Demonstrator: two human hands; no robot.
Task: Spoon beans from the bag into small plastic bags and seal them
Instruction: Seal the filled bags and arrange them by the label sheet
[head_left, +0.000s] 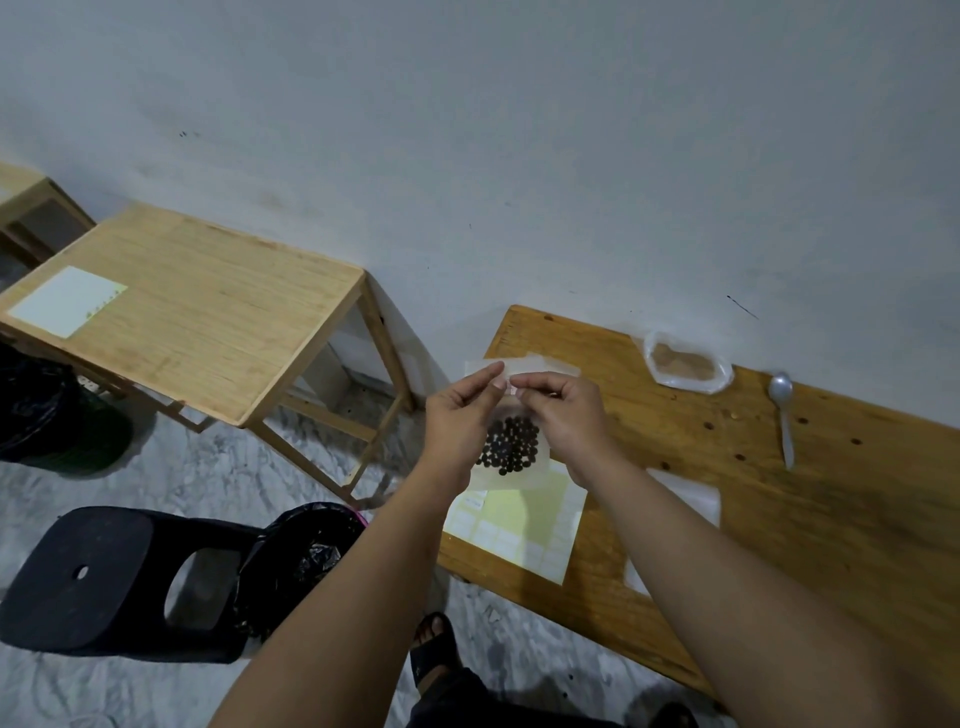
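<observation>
Fingertips (497, 382) hide the seal of the small bag (511, 449).

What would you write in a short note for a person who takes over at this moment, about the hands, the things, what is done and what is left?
Left hand: pinches the top edge of the small bag.
Right hand: pinches the same edge, right beside it.
Things: the small bag is held up above the sticker sheet and has dark beans in it. The big bag stands open on the table near the wall, and the spoon lies beside it.
Done: this small bag is filled.
Left: close its seal. How far it is closed cannot be seen.
</observation>
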